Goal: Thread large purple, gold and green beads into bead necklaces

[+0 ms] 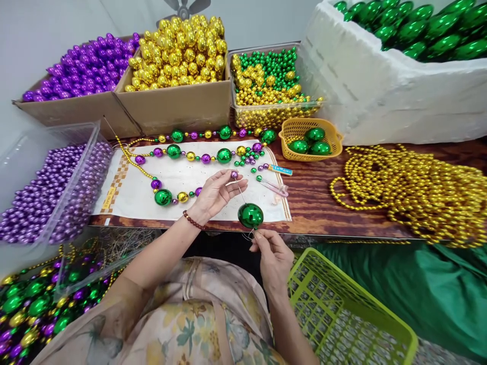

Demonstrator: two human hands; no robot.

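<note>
Between thumb and fingertips, my left hand (pixel 222 191) pinches a small purple bead (pixel 234 174). A thin needle or wire runs from that bead down to a large shiny green bead (pixel 250 216), which hangs over the table's front edge. Just beneath the green bead, my right hand (pixel 272 251) is closed on fine looped thread (pixel 248 235). A strand of green, purple and gold beads (pixel 182 197) curves across the white cloth (pixel 133 203), its near end hidden behind my left hand. Loose small green and purple beads (pixel 249 157) lie beyond my fingers.
Purple (pixel 87 66) and gold beads (pixel 182 50) fill cardboard boxes behind. A yellow basket (pixel 287 126) holds three large green beads. A blue-labelled cutter (pixel 280 170) and pink-handled tool (pixel 279 189) lie rightward, near heaped gold strands (pixel 426 192). A green crate (pixel 365 284) stands below.
</note>
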